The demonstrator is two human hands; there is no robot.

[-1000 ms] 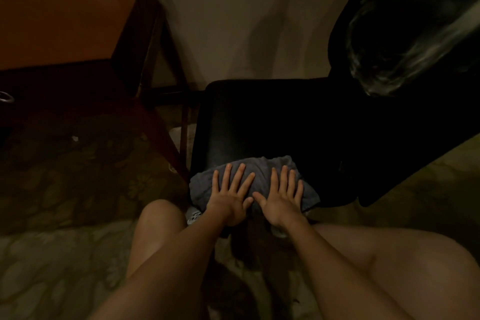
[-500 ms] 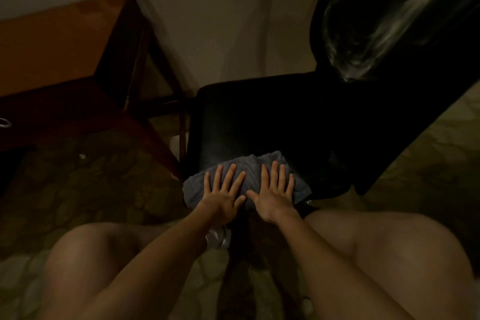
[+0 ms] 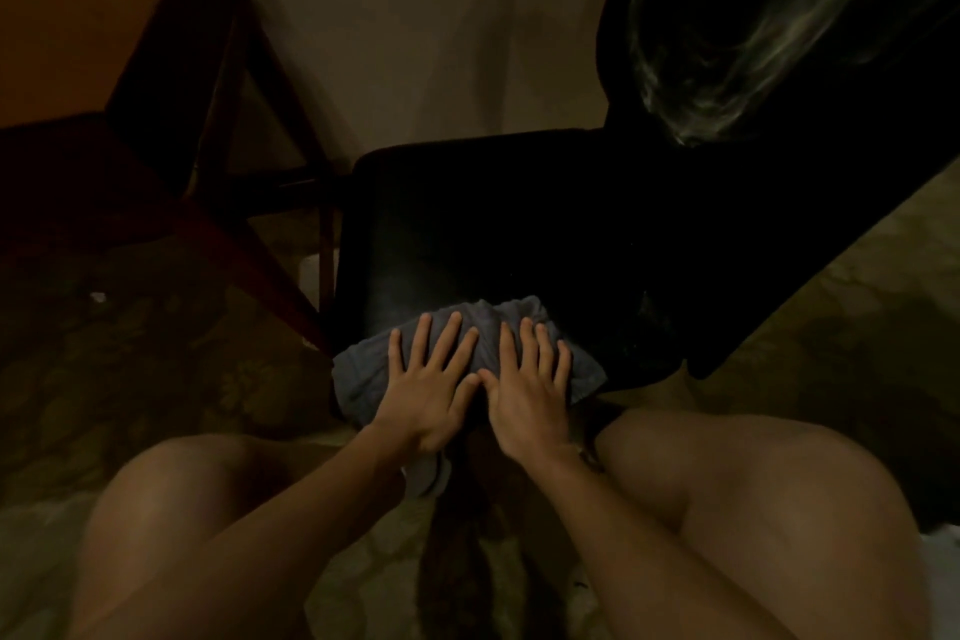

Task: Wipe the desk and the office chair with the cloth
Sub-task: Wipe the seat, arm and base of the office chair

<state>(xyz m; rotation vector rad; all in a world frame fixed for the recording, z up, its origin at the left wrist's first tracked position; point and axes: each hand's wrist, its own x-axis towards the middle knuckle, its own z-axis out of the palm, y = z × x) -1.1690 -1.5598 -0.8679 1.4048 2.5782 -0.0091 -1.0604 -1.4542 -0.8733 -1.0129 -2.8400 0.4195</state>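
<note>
Here, in the head view, the left hand [image 3: 423, 392] and right hand [image 3: 527, 392] lie flat, fingers straight and spread, thumbs nearly touching, pressing the grey cloth [image 3: 470, 356] onto the front edge of the black chair seat [image 3: 493, 234]. The wooden desk [image 3: 78, 21] stands well left of them.

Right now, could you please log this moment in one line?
left hand: flat on crumpled grey cloth | right hand: flat on cloth | cloth: front edge, black padded chair seat

Soft matt cloth [image 3: 519, 322] on glossy black chair [image 3: 467, 234] (desk [image 3: 78, 26]: polished wood).
</note>
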